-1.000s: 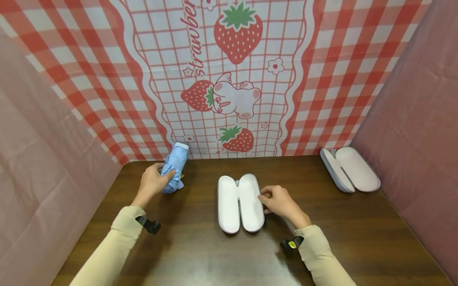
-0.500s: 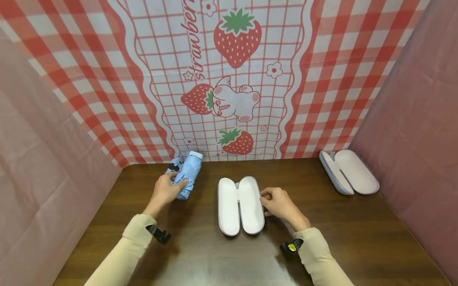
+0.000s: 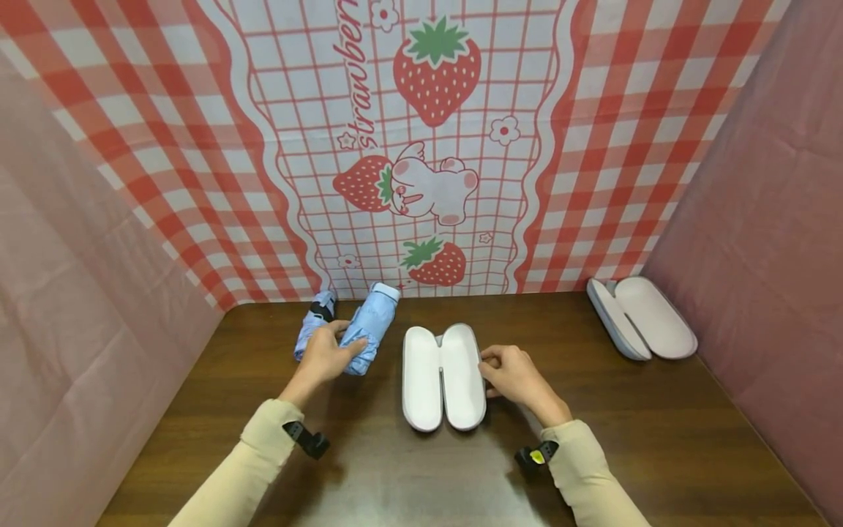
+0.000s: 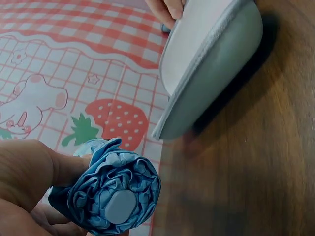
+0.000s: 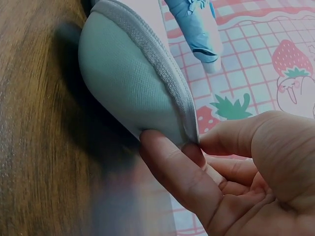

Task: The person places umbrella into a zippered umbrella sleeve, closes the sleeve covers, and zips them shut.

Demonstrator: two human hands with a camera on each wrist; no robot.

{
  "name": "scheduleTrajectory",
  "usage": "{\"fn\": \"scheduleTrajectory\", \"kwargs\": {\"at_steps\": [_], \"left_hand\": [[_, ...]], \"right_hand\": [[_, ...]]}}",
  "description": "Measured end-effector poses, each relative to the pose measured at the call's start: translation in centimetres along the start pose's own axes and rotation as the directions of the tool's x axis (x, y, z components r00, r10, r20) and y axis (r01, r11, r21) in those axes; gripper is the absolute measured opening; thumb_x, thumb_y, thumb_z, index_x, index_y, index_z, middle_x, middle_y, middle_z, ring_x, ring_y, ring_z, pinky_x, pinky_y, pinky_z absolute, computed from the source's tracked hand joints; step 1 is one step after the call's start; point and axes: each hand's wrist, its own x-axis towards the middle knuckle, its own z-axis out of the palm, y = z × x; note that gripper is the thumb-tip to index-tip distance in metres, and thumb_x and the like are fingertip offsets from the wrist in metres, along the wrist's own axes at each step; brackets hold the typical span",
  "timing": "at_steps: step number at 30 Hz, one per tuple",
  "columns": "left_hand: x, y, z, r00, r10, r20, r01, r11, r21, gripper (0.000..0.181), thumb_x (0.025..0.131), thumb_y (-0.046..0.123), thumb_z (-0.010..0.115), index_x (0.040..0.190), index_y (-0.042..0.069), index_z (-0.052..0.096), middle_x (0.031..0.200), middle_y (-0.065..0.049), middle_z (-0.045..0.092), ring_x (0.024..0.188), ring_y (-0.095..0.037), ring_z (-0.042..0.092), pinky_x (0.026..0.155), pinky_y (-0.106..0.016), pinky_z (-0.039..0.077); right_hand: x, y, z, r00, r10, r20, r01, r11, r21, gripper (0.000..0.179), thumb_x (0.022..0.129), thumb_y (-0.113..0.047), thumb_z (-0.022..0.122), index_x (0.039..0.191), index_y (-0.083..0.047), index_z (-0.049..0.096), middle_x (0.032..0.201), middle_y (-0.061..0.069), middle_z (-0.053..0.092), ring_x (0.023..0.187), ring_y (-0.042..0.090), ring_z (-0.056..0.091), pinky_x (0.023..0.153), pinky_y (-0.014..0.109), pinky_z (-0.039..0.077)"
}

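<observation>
My left hand (image 3: pixel 327 354) grips a folded light-blue umbrella (image 3: pixel 373 322) by its gathered fabric end, left of an unzipped case. In the left wrist view the umbrella's bunched end (image 4: pixel 120 206) faces the camera, a pale cap at its centre. The case (image 3: pixel 422 380) lies spread in two long white-lined halves on the table. At its right edge my right hand (image 3: pixel 516 375) pinches the rim. The right wrist view shows thumb and fingers on the zipper edge of the pale green-grey shell (image 5: pixel 130 69).
A second folded umbrella (image 3: pixel 321 311), bluish-purple with a black band, lies behind my left hand. Another open case (image 3: pixel 648 318) sits at the table's back right. A strawberry-print cloth (image 3: pixel 435 146) rises behind the wooden table (image 3: pixel 395 483), with pink cloth on both sides.
My left hand has carried the light-blue umbrella rightward toward the case, uncovering the second umbrella behind it. The right hand keeps its pinch on the case's edge.
</observation>
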Motion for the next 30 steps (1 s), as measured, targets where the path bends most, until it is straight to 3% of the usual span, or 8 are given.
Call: {"fn": "scheduleTrajectory", "kwargs": {"at_steps": [7, 17, 30], "left_hand": [[-0.4, 0.8, 0.5, 0.999, 0.003, 0.055, -0.003, 1.000, -0.006, 0.047, 0.089, 0.019, 0.078, 0.125, -0.010, 0.066, 0.115, -0.025, 0.073, 0.106, -0.035, 0.070, 0.093, -0.049, 0.055], [-1.0, 2.6, 1.7, 0.993, -0.041, 0.108, 0.047, 0.998, -0.052, 0.046, 0.083, 0.023, 0.082, 0.117, -0.006, 0.072, 0.109, -0.021, 0.076, 0.105, -0.031, 0.072, 0.091, -0.044, 0.058], [-2.0, 4.0, 4.3, 0.983, -0.060, 0.176, 0.058, 0.998, 0.017, 0.041, 0.081, 0.028, 0.086, 0.108, -0.002, 0.076, 0.103, -0.014, 0.077, 0.099, -0.024, 0.072, 0.084, -0.039, 0.059]], "right_hand": [[0.0, 0.1, 0.1, 1.000, 0.001, 0.002, -0.001, 1.000, 0.002, 0.028, 0.097, -0.001, 0.062, 0.121, 0.013, 0.065, 0.092, 0.019, 0.074, 0.059, 0.019, 0.071, 0.055, 0.033, 0.061], [0.0, -0.2, 0.2, 1.000, -0.016, 0.004, 0.016, 1.000, -0.016, 0.028, 0.098, -0.002, 0.062, 0.121, 0.013, 0.065, 0.091, 0.018, 0.075, 0.059, 0.019, 0.071, 0.055, 0.032, 0.060], [-0.1, -0.7, 0.2, 0.999, -0.038, 0.005, 0.038, 0.999, -0.039, 0.028, 0.098, -0.002, 0.062, 0.120, 0.014, 0.065, 0.092, 0.021, 0.075, 0.059, 0.018, 0.072, 0.054, 0.030, 0.060]]}}
